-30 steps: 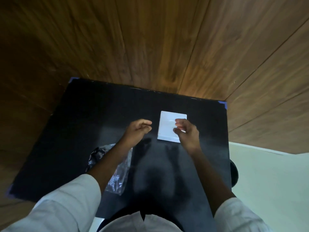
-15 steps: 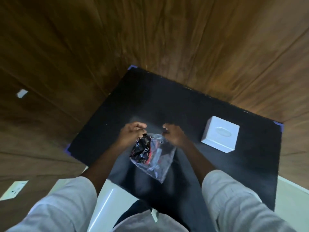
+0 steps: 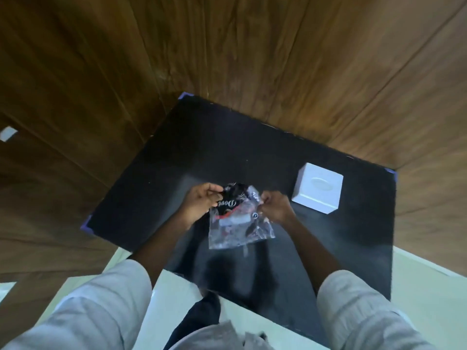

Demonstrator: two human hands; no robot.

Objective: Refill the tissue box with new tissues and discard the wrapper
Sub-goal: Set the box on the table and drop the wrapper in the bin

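presently, item one: wrapper (image 3: 240, 221), clear plastic with dark and red print, held up over the black table (image 3: 177, 157) and apparently empty. left hand (image 3: 199, 202) has fingers curled tight, pinching its upper left edge; right hand (image 3: 274, 207) likewise pinches the upper right edge. item two: tissue box (image 3: 317, 192), white, upright on the table, just beyond the right hand and untouched, its oval top slot showing no tissue. status, judged: refilling appears finished, though the contents cannot be seen; discarding the wrapper remains. no bin is visible.
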